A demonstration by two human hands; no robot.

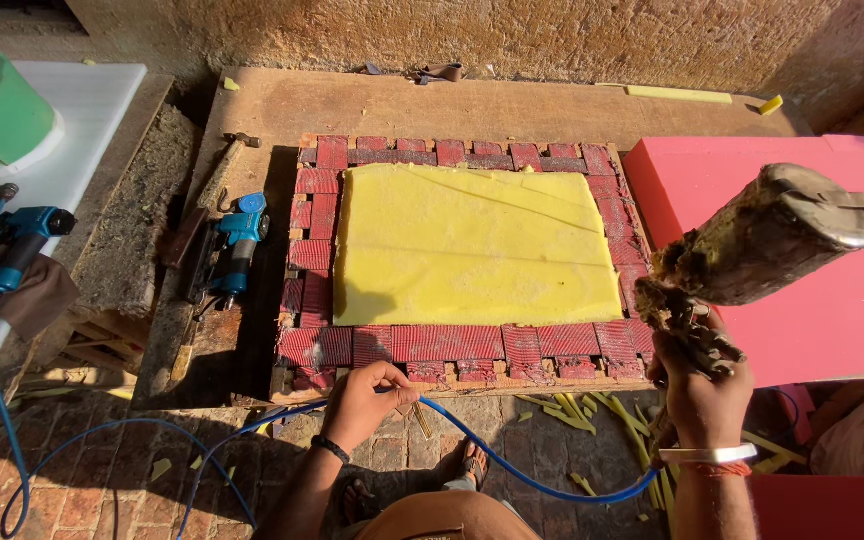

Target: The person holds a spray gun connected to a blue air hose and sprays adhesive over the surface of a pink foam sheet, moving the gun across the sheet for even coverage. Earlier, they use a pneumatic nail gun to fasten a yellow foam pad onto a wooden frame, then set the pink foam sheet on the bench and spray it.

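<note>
From where I watched, my left hand [370,398] pinched the blue air hose [512,470] at the table [392,105] edge. The yellow foam sheet [472,245] already lay on the red webbed frame [452,345], its top bare. My right hand [700,385] was closed on the crusted spray gun [752,250], raised beside the frame, so spraying looked undone.

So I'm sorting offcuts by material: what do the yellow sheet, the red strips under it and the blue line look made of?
The yellow sheet looks like soft foam: matte, porous, with faint creases. The red strips look like woven fabric webbing, interlaced on a wooden frame. The blue hose in the left hand seems smooth flexible plastic or rubber, curving freely.
</note>
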